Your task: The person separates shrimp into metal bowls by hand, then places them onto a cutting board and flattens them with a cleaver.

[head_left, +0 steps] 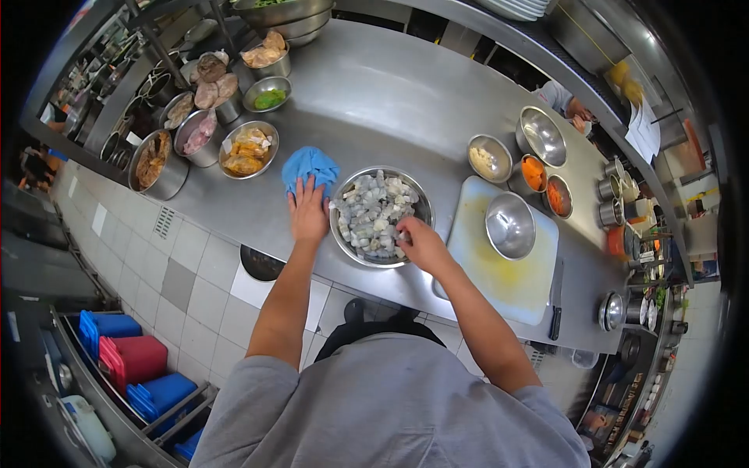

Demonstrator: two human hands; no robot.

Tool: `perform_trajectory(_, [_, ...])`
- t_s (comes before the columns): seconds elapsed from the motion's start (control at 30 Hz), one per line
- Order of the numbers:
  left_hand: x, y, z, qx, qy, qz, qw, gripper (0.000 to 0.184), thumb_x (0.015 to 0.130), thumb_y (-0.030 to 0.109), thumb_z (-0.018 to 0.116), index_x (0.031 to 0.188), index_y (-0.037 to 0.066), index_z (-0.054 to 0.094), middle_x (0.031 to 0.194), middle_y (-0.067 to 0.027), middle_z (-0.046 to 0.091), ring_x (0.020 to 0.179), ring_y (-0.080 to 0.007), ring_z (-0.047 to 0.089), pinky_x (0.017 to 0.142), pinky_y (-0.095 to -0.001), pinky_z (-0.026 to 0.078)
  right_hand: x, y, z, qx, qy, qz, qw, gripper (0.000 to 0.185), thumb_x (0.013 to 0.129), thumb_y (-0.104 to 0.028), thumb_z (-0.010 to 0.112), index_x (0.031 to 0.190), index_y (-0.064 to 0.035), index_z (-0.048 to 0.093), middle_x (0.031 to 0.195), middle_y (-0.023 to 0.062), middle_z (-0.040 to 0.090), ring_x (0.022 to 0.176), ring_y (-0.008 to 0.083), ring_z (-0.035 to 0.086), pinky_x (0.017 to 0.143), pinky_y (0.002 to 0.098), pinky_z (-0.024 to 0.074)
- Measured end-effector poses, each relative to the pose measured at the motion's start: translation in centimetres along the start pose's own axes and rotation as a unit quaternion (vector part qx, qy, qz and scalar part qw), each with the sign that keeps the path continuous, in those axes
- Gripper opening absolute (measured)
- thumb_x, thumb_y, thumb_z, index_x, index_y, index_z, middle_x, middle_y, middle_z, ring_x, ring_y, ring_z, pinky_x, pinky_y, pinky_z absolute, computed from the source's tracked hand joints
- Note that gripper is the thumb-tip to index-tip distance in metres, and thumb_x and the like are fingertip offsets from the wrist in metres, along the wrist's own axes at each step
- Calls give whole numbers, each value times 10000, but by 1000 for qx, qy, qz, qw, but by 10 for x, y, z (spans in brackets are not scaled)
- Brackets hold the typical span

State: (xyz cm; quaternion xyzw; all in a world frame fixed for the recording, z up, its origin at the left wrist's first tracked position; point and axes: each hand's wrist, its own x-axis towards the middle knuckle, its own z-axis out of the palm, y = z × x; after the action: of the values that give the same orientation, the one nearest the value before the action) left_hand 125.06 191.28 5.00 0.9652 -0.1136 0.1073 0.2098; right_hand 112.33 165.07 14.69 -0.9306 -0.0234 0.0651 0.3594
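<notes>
Resting left hand on cloth, fingers slightly spread; reaching right hand, fingers bunched, into bowl, to shrimp just beneath fingertips; cannot tell whether pinching any.

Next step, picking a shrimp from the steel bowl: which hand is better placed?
Likely the right hand: it is at the shrimp in the steel bowl; the left hand touches the blue cloth beside the bowl.

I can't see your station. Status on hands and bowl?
Left hand on blue cloth. Right hand at shrimp-like pieces in steel bowl. Nothing else over it.
</notes>
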Motion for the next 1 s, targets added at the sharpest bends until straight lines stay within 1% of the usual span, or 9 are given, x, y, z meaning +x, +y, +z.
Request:
perform_trajectory(0.13, [-1, -1, 0, -5, -1, 3, 1000, 388, 950, 213, 607, 1334, 153, 605, 1590, -71, 395, 1521, -334, 246, 1222, -583, 185, 10, 10, -18, 154, 21, 134, 979, 321, 863, -100, 715, 1163, -83, 604, 1151, 138, 642, 988, 304, 654, 862, 403, 536])
perform_trajectory(0.2, [1, -1, -1, -3, 5, 12, 1000, 368, 951, 215, 602, 1313, 146, 615, 1578, -79, 410, 1513, -339, 258, 1216, -590, 197, 11, 8, -21, 365, 57, 212, 905, 312, 844, -70, 700, 1148, -87, 632, 1170, 121, 613, 1010, 273, 642, 853, 401, 539])
perform_trajectory(0.23, [1, -1, -1, -7, 6, 12, 1000, 365, 952, 215, 600, 1310, 144, 616, 1577, -80, 411, 1512, -341, 260, 1215, -592, 195, 10, 14, -13, 366, 61, 212, 904, 312, 844, -70, 700, 1148, -87, 632, 1170, 121, 613, 1010, 273, 642, 853, 401, 539])
perform_trajectory(0.27, [1, -1, 0, -10, 6, 12, 1000, 362, 953, 214, 598, 1307, 142, 618, 1576, -82, 411, 1511, -342, 261, 1215, -593, 192, 8, 22, 2, 202, 75, 78, 974, 293, 835, -49, 672, 1122, -99, 638, 1161, 124, 590, 975, 295, 650, 846, 404, 547])
perform_trajectory(0.3, [1, -1, -1, -11, 6, 15, 1000, 362, 953, 214, 598, 1307, 142, 618, 1576, -82, 411, 1511, -342, 261, 1215, -593, 192, 6, 25, 13, 26, 84, -60, 994, 282, 826, -28, 645, 1095, -111, 643, 1152, 127, 566, 939, 317, 658, 840, 407, 555])
perform_trajectory(0.53, [-2, 0, -1, -13, 1, 8, 1000, 371, 952, 220, 597, 1315, 143, 614, 1578, -85, 407, 1511, -343, 261, 1212, -598, 194, 1, -25, 6, -127, -47, -42, 990, 282, 783, -50, 683, 1049, -121, 621, 1058, 112, 581, 966, 343, 662, 800, 447, 550])
perform_trajectory(0.67, [0, 0, -2, -9, 2, 3, 1000, 377, 947, 223, 603, 1315, 142, 615, 1577, -81, 411, 1509, -339, 268, 1211, -597, 202, 11, -22, -13, -32, 35, 0, 999, 255, 778, -79, 708, 1012, -109, 612, 1033, 101, 606, 951, 333, 665, 786, 454, 546])
perform_trajectory(0.87, [0, 0, -1, -12, 7, 7, 1000, 372, 939, 218, 608, 1303, 141, 623, 1568, -82, 424, 1506, -332, 276, 1210, -599, 202, 33, -36, 0, -193, 45, -137, 970, 210, 780, -55, 683, 977, -64, 610, 1065, 88, 622, 953, 325, 678, 767, 443, 561])
perform_trajectory(1.0, [2, -3, 1, -13, 17, 16, 1000, 376, 938, 220, 611, 1305, 140, 623, 1570, -83, 422, 1505, -336, 277, 1210, -599, 201, 20, -50, 17, -207, 29, -67, 976, 241, 767, -19, 661, 999, -50, 605, 1053, 130, 614, 908, 345, 693, 733, 455, 573])
